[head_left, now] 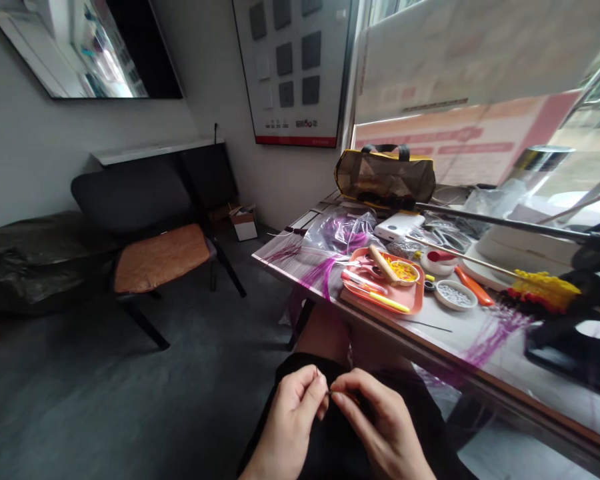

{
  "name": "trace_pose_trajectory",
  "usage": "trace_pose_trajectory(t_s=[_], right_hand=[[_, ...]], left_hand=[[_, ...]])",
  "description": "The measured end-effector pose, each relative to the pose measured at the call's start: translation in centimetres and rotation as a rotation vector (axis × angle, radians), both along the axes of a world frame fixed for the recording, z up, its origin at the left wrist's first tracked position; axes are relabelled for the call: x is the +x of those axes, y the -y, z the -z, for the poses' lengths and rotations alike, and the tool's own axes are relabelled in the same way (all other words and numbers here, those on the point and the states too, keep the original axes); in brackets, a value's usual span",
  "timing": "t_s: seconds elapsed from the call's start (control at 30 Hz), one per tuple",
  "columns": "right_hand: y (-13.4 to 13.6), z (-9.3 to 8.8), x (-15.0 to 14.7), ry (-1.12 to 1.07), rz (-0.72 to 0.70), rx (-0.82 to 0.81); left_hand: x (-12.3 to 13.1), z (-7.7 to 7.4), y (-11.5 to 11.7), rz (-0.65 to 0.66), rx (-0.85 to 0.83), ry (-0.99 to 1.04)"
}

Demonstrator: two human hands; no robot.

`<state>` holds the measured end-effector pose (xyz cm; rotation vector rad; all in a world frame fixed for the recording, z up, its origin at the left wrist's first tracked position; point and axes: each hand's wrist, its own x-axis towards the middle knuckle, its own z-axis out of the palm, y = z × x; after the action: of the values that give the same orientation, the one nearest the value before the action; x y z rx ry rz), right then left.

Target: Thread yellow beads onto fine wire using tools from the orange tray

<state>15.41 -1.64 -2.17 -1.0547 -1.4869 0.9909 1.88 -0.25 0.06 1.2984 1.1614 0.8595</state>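
Note:
Above my lap, my left hand (pixel 296 415) is closed, its thumb and forefinger pinched around something thin and dark that I cannot make out. My right hand (pixel 377 417) sits close beside it, also pinching, with the fingertips of both hands almost meeting. A tiny dark piece shows between them, too small to name. Dark cloth (pixel 337 447) over my legs lies beneath both hands. Beyond them on the table is an orange tray (pixel 416 300) with a yellow pen-like tool (pixel 390 303), a wooden stick (pixel 383 264) and a small bowl of yellow and orange bits (pixel 404 272).
The table (pixel 440 333) also bears a dish of pale beads (pixel 455 295), an orange-handled tool (pixel 474 285), purple strands (pixel 325 272), a white box (pixel 399 225), a yellow-red bundle (pixel 545 291) and a mesh bag (pixel 385 177). A chair (pixel 163 259) stands on the left.

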Motion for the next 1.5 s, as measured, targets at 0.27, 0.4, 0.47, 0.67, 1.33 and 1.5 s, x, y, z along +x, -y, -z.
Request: trace_pose_trajectory(t_s=[0.27,0.4,0.47,0.67,1.33,1.5], right_hand=[[-0.2,-0.7,-0.3,-0.229,-0.122,-0.326],[0.0,-0.5,-0.2,-0.125,-0.039,-0.134],[0.1,-0.3,-0.2,-0.024,-0.013,0.02],[0.3,0.0,-0.5,0.124,0.06,0.216],[-0.5,-0.6,-0.3,0.019,-0.141,-0.189],[-0.3,0.0,-0.1,0.272,-0.032,0.262]], left_hand=[[-0.2,0.0,0.4,-0.132,0.476,-0.448],[-0.3,0.1,0.5,-0.058,0.144,-0.282],[-0.2,0.1,0.5,-0.036,0.075,-0.2],[0.1,-0.1,0.6,-0.031,0.009,-0.119],[-0.6,0.5,0.6,-0.026,0.156,-0.305],[-0.4,0.3,0.4,-0.046,-0.264,0.221]])
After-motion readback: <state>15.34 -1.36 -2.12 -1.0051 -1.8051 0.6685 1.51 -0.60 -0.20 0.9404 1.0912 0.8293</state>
